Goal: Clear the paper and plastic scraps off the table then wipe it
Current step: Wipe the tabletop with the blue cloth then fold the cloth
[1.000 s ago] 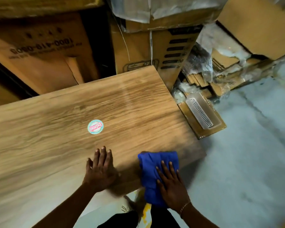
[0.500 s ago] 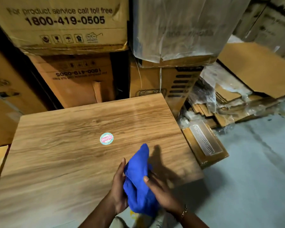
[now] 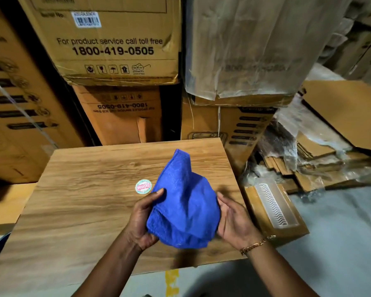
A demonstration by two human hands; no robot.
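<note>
At the far left, tall cardboard boxes (image 3: 19,116) are standing stacked behind the table (image 3: 77,211), and a box printed with a service phone number (image 3: 114,47) is sitting above a smaller box (image 3: 120,116) whose print is upside down. The wood-grain table is taking up the near left and middle of the scene, its top showing no scraps, with a round pink and green sticker (image 3: 143,186) lying near its middle. Just right of the sticker, the left hand (image 3: 140,219) is curling its fingers and thumb around the left edge of a blue cloth (image 3: 184,202), gripping it firmly. The cloth is being held up off the table between both hands, bunched and folded, with one corner pointing up toward the far side. The right hand (image 3: 234,221) is cupping the cloth's right side with the palm turned inward and the fingers loosely bent against the fabric, and a gold bracelet (image 3: 253,246) is circling its wrist. Right of the table, a flat brown package (image 3: 274,213) with a clear window over a wavy pattern is lying on the grey floor (image 3: 334,243). Farther right, flattened cardboard sheets (image 3: 321,168) and crumpled clear plastic wrap (image 3: 287,125) are piling up against a plastic-covered box (image 3: 253,50).
</note>
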